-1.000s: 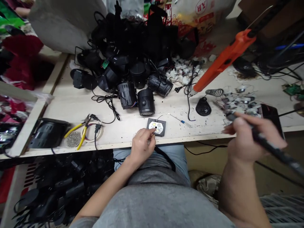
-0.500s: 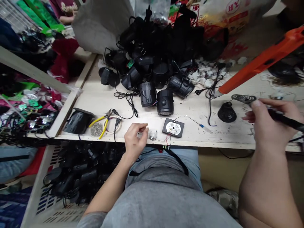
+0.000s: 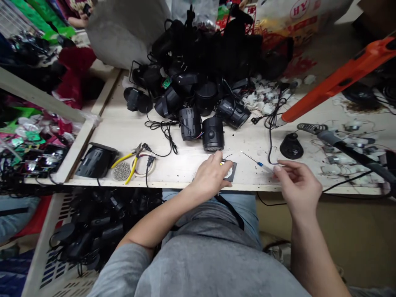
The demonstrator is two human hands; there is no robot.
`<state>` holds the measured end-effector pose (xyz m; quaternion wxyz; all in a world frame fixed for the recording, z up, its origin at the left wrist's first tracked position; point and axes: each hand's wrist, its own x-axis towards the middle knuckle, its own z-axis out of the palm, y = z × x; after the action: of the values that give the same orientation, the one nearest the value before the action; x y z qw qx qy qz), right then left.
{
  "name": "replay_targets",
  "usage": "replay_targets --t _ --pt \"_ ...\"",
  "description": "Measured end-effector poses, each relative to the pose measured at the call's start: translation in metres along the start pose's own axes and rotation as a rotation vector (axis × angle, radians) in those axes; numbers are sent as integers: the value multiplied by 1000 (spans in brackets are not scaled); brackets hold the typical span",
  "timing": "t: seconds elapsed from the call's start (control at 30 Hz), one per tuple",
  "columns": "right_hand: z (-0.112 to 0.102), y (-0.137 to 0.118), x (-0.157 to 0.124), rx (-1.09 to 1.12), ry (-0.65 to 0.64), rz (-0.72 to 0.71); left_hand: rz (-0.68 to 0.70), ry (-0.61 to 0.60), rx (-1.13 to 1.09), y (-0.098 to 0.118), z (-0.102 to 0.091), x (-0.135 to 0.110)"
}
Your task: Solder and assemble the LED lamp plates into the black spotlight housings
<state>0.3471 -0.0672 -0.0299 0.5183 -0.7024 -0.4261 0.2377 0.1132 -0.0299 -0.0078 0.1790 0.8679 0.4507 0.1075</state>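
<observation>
My left hand (image 3: 212,175) is closed over a small dark square lamp panel (image 3: 234,172) with a white LED board, near the bench's front edge. It covers most of the panel. To its right lies a screwdriver (image 3: 260,164) with a blue collar and clear handle. My right hand (image 3: 298,185) is at the handle's end, thumb and index finger slightly apart, nothing visibly held. A soldering iron (image 3: 355,150) rests in its coil holder (image 3: 312,128), beyond the right hand.
Black lamp housings (image 3: 213,134) are heaped behind. Yellow-handled pliers (image 3: 133,165) and a dish of screws (image 3: 121,170) lie left. An orange bar (image 3: 337,80) slants across the right, above small motors (image 3: 349,159). A crate (image 3: 58,247) of black parts stands below left.
My right hand has let go of the soldering iron, now in its holder, and moved left to the screwdriver. My left hand has moved right onto the lamp panel.
</observation>
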Motion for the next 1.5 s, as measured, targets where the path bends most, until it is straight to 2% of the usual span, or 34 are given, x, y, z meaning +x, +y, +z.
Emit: replay_targets --t 0.1,0.2,0.3,0.37,0.43,0.57,0.63,0.7,0.8,0.87,0.97,1.07,1.13,1.2,1.27,1.33,1.4,1.5 --pt "5 -8 -17 -99 -118 -127 -46 127 -269 -15 -3 -11" --pt "18 -19 -25 -114 -272 -329 -62 244 -591 -26 -1 -20" --pt "40 -26 -26 -19 -484 -427 -45 258 -948 -28 3 -23" --pt "55 -27 -27 7 -588 -468 -54 249 -1082 -27 4 -24" --pt "67 -26 -27 -19 -603 -536 -72 294 -1041 -28 4 -25" --pt "74 -25 -29 -89 -505 -617 -74 430 -663 -36 -2 -38" --pt "69 -26 -29 -120 -471 -621 -59 378 -527 -42 -4 -49" --pt "64 -25 -28 -150 -496 -622 -53 258 -434 -46 -5 -61" --pt "56 -22 -26 -182 -631 -635 -55 98 -322 -48 -2 -75" --pt "52 -21 -22 -193 -707 -660 -53 50 -280 -49 1 -80" --pt "47 -26 -15 -181 -750 -725 -39 51 -300 -52 3 -81" --pt "42 -38 -6 -161 -800 -735 -12 129 -393 -52 1 -82" --pt "40 -44 -1 -150 -860 -645 -6 191 -446 -50 0 -83" --pt "41 -44 4 -131 -915 -483 1 236 -473 -46 0 -84" --pt "45 -42 8 -113 -926 -330 12 267 -496 -42 2 -85" --pt "51 -38 12 -137 -902 -275 18 287 -520 -37 5 -84" --pt "58 -37 13 -197 -892 -338 11 293 -546 -34 7 -83" --pt "67 -35 11 -233 -879 -538 -1 278 -568 -32 7 -82"
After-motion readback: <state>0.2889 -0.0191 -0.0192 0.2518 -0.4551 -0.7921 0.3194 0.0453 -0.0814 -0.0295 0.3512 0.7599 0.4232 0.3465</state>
